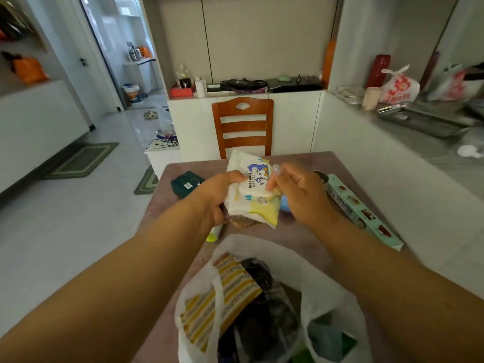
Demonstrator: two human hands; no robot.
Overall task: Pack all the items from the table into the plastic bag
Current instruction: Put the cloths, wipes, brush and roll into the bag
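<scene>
I hold a white and yellow pack of baby wipes point(251, 189) above the middle of the table, upright and slightly tilted. My left hand point(214, 197) grips its left side. My right hand point(298, 192) pinches its right edge near the lid. Below, at the near edge, a white plastic bag point(324, 292) lies open with a yellow striped pack point(222, 292) and dark items inside. On the pinkish table point(296, 237) lie a dark green pouch point(187, 183), a long light green box point(361, 210), a yellow-capped tube point(213, 233), a brown packet point(243, 221) under the wipes, and something blue point(285, 204).
A wooden chair point(243, 124) stands at the table's far side against a white cabinet. A counter on the right holds a metal tray point(421, 119) and a red-printed plastic bag point(398, 87). Tiled floor with green mats point(83, 158) lies to the left.
</scene>
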